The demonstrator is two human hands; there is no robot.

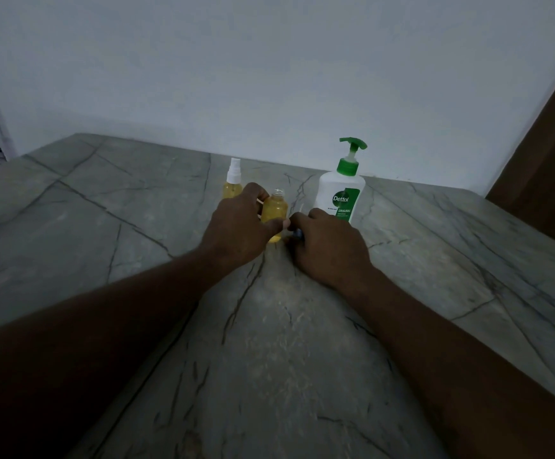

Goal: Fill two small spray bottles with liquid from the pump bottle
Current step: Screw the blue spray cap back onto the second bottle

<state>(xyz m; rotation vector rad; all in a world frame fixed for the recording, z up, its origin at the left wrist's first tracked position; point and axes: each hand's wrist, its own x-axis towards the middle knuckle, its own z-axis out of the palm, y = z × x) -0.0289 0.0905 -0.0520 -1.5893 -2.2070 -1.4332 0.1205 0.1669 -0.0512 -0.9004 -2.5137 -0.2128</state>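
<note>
Head view, dim light, colours muddy.

Left hand point(239, 223) is wrapped round the open bottle point(274, 207). Its fingers curl behind the bottle's far-left side and the thumb crosses the near side low down. The bottle stands upright on the table point(104, 226), mid-scene. It has a bare threaded neck with no cap and is full of yellow liquid almost to the shoulder. Its base is partly hidden by the thumb.

Right hand point(329, 246) is just right of that bottle, knuckles up and fingers curled down toward the table. The fingertips are hidden under the hand. A small bluish bit point(297, 234) shows at the fingertips, next to the left thumb. It is too dark to say what it is, or whether the fingers pinch it. A thin pale line rises just above the hand; I cannot make out what it is.

Capped bottle point(233, 183) stands upright, far and left of the open one, with a white spray top and yellow fill. Its lower part is blocked by the left hand.

Pump bottle point(340, 193) stands on the far right near the wall point(269, 77). It is white with a green pump and a green label. Its base is hidden behind the right hand, and the small print is unreadable.

Both forearms run off the near edge. A brown surface point(551, 180) is cut off at far right.
</note>
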